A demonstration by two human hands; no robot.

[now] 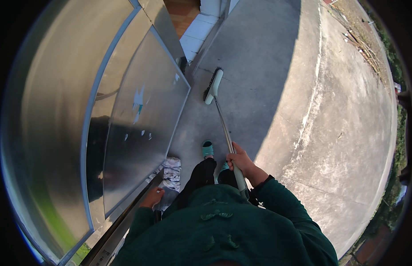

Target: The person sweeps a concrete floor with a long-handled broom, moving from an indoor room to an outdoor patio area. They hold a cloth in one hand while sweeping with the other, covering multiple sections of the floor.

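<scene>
My right hand (241,162) is wrapped around the handle (225,128) of a long-handled floor brush. Its pale brush head (214,85) with dark bristles lies tilted on the concrete near the doorway. My left hand (153,197), fingers curled, is at the edge of a shiny metal door (142,126). Whether it grips that edge is not clear. Just beyond this hand, a bunched, mottled grey-and-white cloth (172,171) lies on the floor by the door's lower edge.
White tiles (196,31) line the doorway sill, with an orange-brown floor (182,13) inside. Shaded concrete (252,66) meets a sunlit strip (345,133) on the right. Sticks (364,50) are piled at the far right. My teal sandal (208,148) is just ahead of me.
</scene>
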